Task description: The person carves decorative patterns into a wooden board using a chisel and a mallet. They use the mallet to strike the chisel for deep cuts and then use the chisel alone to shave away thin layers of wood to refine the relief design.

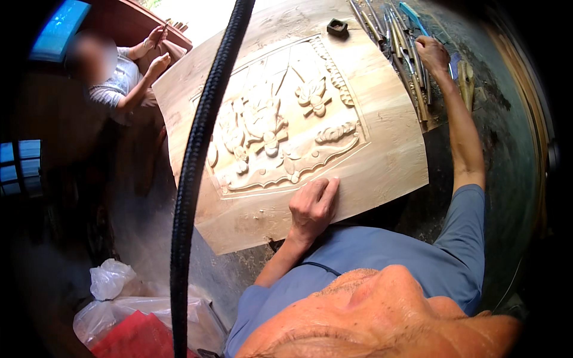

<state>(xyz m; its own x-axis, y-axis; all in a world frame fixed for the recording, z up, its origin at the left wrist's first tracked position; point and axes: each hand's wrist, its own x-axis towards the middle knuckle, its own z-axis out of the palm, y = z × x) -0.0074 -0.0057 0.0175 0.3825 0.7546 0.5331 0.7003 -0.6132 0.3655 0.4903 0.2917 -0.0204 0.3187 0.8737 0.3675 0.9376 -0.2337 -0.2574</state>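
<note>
A large pale wooden board [394,149] with a carved relief panel [271,128] of figures and scrolled borders lies before me, tilted in view. My left hand [313,206] rests on its near edge, below the carved border. The fingers are loosely bent, the thumb stands apart, and I see nothing held. Beyond the board's right side, my right hand [433,55] is closed at the lower end of a brush [416,18] with a light blue handle. It is over a row of carving chisels [401,51], several with wooden handles. The fingertips are partly hidden.
A small dark square block [337,27] sits on the board's far right corner. Another person [122,74] is at the far left, both hands raised. Clear plastic bags [113,298] and a red bag [140,334] lie at lower left. A black braided cord [200,143] crosses the view.
</note>
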